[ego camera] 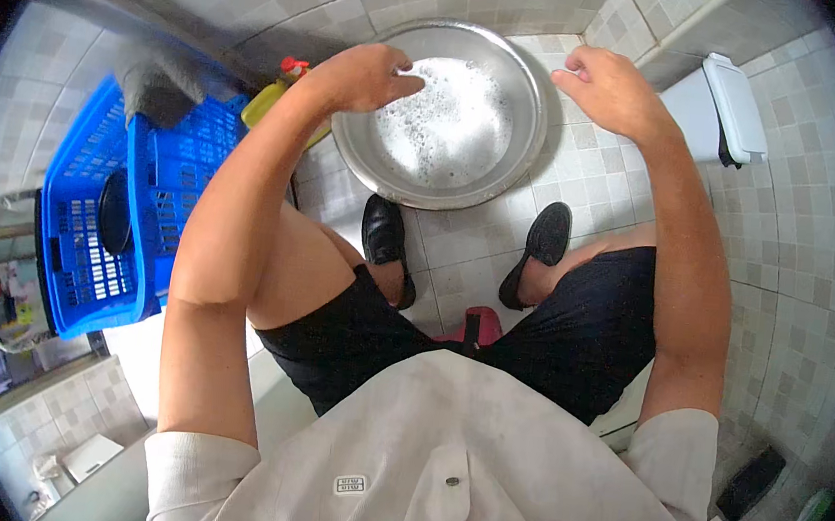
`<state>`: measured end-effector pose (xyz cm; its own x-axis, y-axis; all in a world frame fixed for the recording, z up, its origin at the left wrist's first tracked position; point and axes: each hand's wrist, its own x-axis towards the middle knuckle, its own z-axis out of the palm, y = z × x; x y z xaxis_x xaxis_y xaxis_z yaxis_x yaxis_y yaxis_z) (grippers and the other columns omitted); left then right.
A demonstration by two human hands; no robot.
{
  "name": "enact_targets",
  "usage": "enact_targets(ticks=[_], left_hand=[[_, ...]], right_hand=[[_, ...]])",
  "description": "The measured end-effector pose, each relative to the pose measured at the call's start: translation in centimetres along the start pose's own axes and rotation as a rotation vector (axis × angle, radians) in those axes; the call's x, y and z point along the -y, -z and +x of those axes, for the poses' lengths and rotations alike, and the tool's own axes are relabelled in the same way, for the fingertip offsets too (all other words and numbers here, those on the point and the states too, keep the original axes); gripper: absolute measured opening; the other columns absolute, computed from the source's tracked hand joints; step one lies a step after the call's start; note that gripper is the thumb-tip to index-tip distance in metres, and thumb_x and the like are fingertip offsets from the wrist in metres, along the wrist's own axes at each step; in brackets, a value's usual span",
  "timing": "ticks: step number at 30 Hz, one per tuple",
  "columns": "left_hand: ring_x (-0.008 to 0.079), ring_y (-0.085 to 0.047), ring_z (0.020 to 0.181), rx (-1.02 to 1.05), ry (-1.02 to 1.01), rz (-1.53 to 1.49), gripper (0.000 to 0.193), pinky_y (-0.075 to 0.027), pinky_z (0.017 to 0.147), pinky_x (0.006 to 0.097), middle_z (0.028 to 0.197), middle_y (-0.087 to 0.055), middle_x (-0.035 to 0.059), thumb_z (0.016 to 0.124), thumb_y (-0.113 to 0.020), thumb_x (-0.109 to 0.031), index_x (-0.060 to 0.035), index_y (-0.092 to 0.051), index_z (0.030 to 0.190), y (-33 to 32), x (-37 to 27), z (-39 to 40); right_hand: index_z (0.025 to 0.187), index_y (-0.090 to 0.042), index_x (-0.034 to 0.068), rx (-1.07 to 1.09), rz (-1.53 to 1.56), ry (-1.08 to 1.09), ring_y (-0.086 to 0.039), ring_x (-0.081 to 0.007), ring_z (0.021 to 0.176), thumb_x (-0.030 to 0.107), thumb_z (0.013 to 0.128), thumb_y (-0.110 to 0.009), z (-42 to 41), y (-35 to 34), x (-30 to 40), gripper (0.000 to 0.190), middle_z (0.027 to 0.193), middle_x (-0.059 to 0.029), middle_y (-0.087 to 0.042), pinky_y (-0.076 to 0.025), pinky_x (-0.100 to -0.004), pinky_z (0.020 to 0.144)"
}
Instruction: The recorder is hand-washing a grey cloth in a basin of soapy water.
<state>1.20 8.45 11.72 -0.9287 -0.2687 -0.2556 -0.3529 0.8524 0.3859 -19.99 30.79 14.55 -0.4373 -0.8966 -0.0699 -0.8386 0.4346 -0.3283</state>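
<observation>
A wide stainless steel basin (pixel 524 150) stands on the tiled floor in front of my feet. White suds (pixel 449 132) cover the liquid inside it. Over the basin's left rim hovers my left hand (pixel 374 79), thumb and fingers apart, with nothing between them. My right hand (pixel 603 90) is raised to the right of the basin, its fingers curled and apart from the thumb, and I see nothing in it. Whatever lies beneath the suds is hidden.
Left of me are blue plastic baskets (pixel 137 233) with a grey cloth (pixel 162 89) over the rim. A yellow-green bottle with a red cap (pixel 294 66) stands behind my left forearm. At right is a white lidded bin (pixel 703 111). My black shoes (pixel 384 235) flank the floor before the basin.
</observation>
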Motion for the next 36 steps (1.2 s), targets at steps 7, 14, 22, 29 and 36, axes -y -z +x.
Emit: enact_targets(ticks=[7, 14, 22, 29, 36], left_hand=[[0.0397, -0.061, 0.093, -0.126, -0.017, -0.049, 0.051, -0.046, 0.087, 0.04, 0.095, -0.063, 0.028, 0.081, -0.055, -0.039, 0.0056, -0.064, 0.103, -0.2, 0.1, 0.0], [0.037, -0.064, 0.085, -0.211, -0.106, -0.01, 0.044, -0.049, 0.078, 0.0404, 0.092, -0.065, 0.0241, 0.084, -0.056, -0.037, 0.0028, -0.064, 0.1, -0.9, 0.6, 0.2], [0.0384, -0.062, 0.09, -0.183, -0.018, -0.06, 0.043, -0.047, 0.085, 0.0402, 0.093, -0.064, 0.0252, 0.08, -0.057, -0.037, 0.0016, -0.067, 0.097, 0.0, 0.1, 0.4], [0.0384, -0.062, 0.091, -0.241, -0.008, -0.088, 0.043, -0.047, 0.084, 0.041, 0.093, -0.064, 0.0251, 0.08, -0.057, -0.036, 0.0015, -0.067, 0.096, 0.6, -0.7, 0.0], [0.0402, -0.062, 0.086, -0.245, -0.075, -0.129, 0.042, -0.048, 0.082, 0.0428, 0.087, -0.064, 0.027, 0.081, -0.058, -0.036, 0.0027, -0.067, 0.093, 0.7, -1.0, 0.2]], right_hand=[[0.1, -0.061, -0.004, 0.054, -0.034, -0.021, -0.06, -0.0342, 0.091, 0.037, 0.085, -0.057, -0.6, -1.8, -1.3, 0.044, 0.096, -0.0229, -0.063, -0.046, -0.0398, 0.081], [0.096, -0.063, -0.006, 0.106, -0.113, -0.018, -0.062, -0.0359, 0.086, 0.032, 0.084, -0.058, -1.4, -3.0, -2.6, 0.04, 0.092, -0.0247, -0.064, -0.048, -0.0411, 0.079], [0.09, -0.062, -0.004, 0.409, 0.149, -0.18, -0.064, -0.0306, 0.082, 0.034, 0.084, -0.058, -2.0, -9.6, -5.8, 0.039, 0.079, -0.0203, -0.063, -0.052, -0.0413, 0.065], [0.13, -0.037, 0.0, 0.548, 0.967, -0.947, -0.057, -0.0401, 0.1, 0.031, 0.084, -0.06, -5.4, -23.7, -2.4, 0.06, 0.118, -0.028, -0.048, -0.054, -0.0539, 0.073], [0.13, -0.034, -0.001, 0.007, 1.747, -1.192, -0.051, -0.0435, 0.109, 0.017, 0.088, -0.054, -5.1, -31.9, 2.0, 0.05, 0.122, -0.0272, -0.046, -0.048, -0.057, 0.087]])
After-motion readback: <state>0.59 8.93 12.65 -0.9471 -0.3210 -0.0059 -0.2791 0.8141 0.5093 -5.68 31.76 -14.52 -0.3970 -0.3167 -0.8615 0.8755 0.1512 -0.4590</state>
